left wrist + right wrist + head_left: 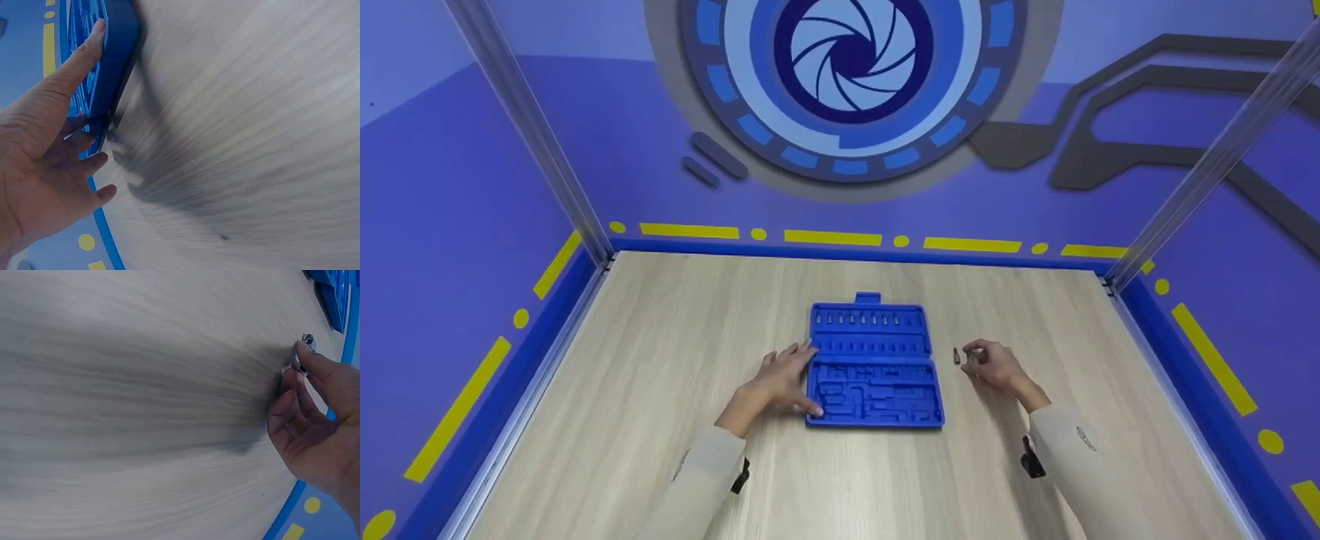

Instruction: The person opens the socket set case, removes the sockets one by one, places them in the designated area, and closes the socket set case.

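Observation:
A blue plastic case (874, 351) lies opened flat on the table, with moulded slots in both halves. Several small metal pieces (852, 319) stand in a row along its far half. My left hand (777, 381) rests at the case's left side, fingers spread and thumb on the near-left rim. Right of the case, my right hand (996, 365) pinches a small metal socket (302, 369) between thumb and fingertips, partly hidden by them. Close beside those fingertips, on the case side, is another small metal socket (956, 356).
The wood-grain table (690, 315) is bounded by blue panels at the back and sides. Metal posts (536, 142) rise at its far corners. Beside the row of metal pieces, the case's far half has further slots nearer the hinge.

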A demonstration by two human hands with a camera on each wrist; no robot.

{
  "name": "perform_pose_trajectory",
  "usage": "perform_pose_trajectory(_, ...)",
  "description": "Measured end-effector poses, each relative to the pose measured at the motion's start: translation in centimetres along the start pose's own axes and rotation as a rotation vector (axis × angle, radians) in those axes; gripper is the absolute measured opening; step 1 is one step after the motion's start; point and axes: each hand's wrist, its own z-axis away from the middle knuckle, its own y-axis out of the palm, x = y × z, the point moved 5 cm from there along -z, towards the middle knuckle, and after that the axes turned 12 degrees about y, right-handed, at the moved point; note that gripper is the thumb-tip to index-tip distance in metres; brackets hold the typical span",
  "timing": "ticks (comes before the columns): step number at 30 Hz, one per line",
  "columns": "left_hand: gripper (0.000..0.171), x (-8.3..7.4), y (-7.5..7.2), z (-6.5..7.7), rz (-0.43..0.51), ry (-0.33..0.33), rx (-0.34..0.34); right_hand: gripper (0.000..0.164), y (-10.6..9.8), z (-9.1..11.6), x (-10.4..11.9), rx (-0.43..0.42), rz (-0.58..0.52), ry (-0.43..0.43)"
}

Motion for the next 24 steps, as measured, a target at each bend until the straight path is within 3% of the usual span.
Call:
perform_pose_trajectory(8, 0.119, 0.1, -0.2, 0.0, 0.011, 0.014, -0.012, 0.037, -0.5, -0.1, 0.5, -0.035, 0.11, -0.058)
perform_pose_trajectory(14, 0.12, 0.1, 0.1, -0.1, 0.016, 0.027, -0.014, 0.037, -0.4, -0.2, 0.6, -0.054, 0.114, -0.05)
perform_pose_trajectory(24, 0.119, 0.1, -0.1, -0.2, -0.002, 0.005, -0.006, 0.035, 0.0, -0.4, 1.5, -0.084, 0.11, -0.116)
